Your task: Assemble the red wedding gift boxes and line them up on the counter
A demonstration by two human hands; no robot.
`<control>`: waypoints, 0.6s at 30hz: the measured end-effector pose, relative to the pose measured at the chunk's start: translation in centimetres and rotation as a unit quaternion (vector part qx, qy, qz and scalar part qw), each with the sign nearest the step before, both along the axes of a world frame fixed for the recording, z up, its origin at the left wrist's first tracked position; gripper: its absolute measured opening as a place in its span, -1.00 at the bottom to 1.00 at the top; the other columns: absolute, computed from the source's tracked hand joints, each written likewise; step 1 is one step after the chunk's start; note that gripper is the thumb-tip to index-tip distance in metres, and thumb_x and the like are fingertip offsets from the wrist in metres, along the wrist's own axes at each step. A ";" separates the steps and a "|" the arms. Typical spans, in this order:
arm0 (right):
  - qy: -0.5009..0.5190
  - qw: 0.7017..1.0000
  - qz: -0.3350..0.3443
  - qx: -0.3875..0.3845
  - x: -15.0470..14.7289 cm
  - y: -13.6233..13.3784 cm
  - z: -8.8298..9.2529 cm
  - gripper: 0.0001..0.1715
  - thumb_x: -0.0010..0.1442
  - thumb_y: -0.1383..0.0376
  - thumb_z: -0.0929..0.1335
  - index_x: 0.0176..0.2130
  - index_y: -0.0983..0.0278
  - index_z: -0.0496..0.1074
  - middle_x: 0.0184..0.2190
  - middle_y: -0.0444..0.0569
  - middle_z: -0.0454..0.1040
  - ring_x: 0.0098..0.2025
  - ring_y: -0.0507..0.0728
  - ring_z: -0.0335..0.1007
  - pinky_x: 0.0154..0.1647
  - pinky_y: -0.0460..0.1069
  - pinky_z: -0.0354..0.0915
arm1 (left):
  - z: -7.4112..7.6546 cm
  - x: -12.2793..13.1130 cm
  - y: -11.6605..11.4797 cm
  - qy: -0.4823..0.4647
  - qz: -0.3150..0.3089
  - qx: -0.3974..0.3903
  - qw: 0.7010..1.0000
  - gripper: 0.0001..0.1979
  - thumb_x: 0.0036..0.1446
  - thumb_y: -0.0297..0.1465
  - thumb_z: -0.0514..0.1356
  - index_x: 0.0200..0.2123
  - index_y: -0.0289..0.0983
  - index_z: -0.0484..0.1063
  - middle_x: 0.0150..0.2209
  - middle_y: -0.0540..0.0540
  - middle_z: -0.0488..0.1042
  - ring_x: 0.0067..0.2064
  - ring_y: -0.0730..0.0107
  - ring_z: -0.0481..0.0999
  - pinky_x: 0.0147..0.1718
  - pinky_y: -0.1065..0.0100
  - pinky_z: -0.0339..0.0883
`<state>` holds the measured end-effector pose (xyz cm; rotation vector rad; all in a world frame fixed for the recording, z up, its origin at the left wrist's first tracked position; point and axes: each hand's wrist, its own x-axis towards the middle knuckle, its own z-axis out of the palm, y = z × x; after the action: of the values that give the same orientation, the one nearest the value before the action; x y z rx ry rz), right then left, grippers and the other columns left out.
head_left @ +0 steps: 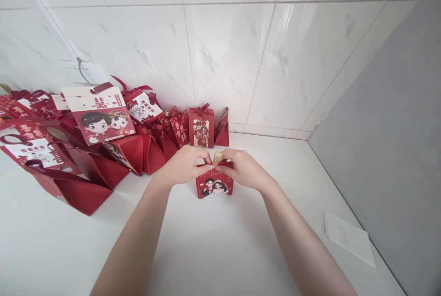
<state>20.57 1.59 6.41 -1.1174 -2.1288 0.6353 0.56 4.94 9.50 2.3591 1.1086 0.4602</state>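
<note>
Two bare forearms (138, 236) reach over a white bench (206, 250), the left hand (186, 165) and right hand (246, 169) meeting at a red gift box (215, 188). Thumbs and fingers are closed on its top beside a gold ribbon (217, 158); I cannot tell whether they pinch card or ribbon. Its body looks formed; the top fastening seems unfinished. Ribboned red boxes (132, 151) along the back edge, leftward, look done. It stands upright, illustrated couple facing the camera, long side roughly parallel to that edge.
</note>
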 end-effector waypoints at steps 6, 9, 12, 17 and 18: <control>0.031 0.999 -0.010 -0.018 0.2 0.3 -0.5 -0.88 0.18 0.41 0.30 -0.28 0.21 0.41 -0.27 -0.11 0.47 -0.25 0.08 0.39 -0.24 -0.02 0.29 | 0.0 -0.1 0.1 -0.017 -0.014 -0.060 0.998 -0.87 0.00 -0.34 0.21 -0.34 -0.24 0.45 -0.31 0.01 0.51 -0.28 0.35 0.44 -0.28 0.40 0.26; 0.032 0.998 -0.050 0.012 0.7 0.1 -0.1 -0.92 0.15 0.39 0.34 -0.31 0.22 0.33 -0.29 -0.11 0.42 -0.26 0.09 0.36 -0.25 0.00 0.29 | -0.2 0.1 0.0 -0.049 -0.014 -0.075 0.996 -0.76 0.02 -0.23 0.22 -0.27 -0.25 0.45 -0.30 0.00 0.48 -0.28 0.36 0.41 -0.29 0.40 0.24; 0.029 0.996 -0.061 0.060 1.2 -0.3 0.6 -0.92 0.17 0.38 0.35 -0.31 0.21 0.33 -0.24 -0.08 0.38 -0.23 0.09 0.36 -0.18 0.03 0.31 | -0.7 0.5 0.3 -0.044 0.001 -0.065 0.997 -0.67 0.13 -0.14 0.11 -0.45 -0.29 0.42 -0.50 0.03 0.30 -0.45 0.47 0.24 -0.47 0.42 0.08; 0.016 0.991 -0.007 0.131 1.0 -0.6 0.9 -0.78 0.24 0.41 0.29 -0.16 0.15 0.44 0.01 0.00 0.31 0.03 0.15 0.30 0.02 0.11 0.31 | -1.4 0.6 1.6 -0.052 0.067 -0.041 0.996 -0.53 0.19 -0.10 0.02 -0.62 -0.31 0.18 -0.59 0.06 -0.03 -0.52 0.54 -0.03 -0.53 0.39 -0.14; 0.009 0.989 -0.005 0.144 0.8 -0.5 0.7 -0.75 0.24 0.41 0.29 -0.12 0.14 0.44 0.05 0.01 0.29 0.09 0.18 0.26 0.06 0.14 0.30 | -1.5 0.5 1.8 -0.055 0.076 -0.043 0.995 -0.53 0.18 -0.09 0.02 -0.62 -0.31 0.17 -0.59 0.06 -0.04 -0.52 0.54 -0.04 -0.53 0.39 -0.14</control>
<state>21.35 1.11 7.15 -0.9571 -2.1171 0.3172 1.06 6.76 8.04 2.1576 1.2365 0.5779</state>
